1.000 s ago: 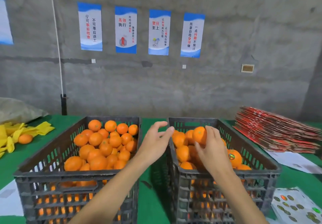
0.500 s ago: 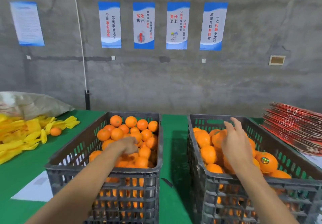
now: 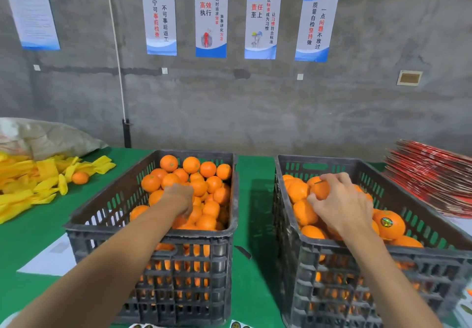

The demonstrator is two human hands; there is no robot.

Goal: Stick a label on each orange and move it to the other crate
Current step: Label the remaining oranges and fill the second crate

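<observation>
Head view showed our right hand (image 3: 342,207) gripping an orange (image 3: 319,189) in the right crate (image 3: 332,251), while our left hand (image 3: 180,198) reached into the left crate (image 3: 153,235), fingers hidden.

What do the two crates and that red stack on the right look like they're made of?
Left crate and right crate: probably moulded plastic, dull dark grey, scuffed; the slotted lattice walls and thick rolled rims suggest it. Red stack: thin flat sheets, likely printed card or paper with a slight sheen; the fanned, layered edges show this, though the exact stock is unclear.
</observation>
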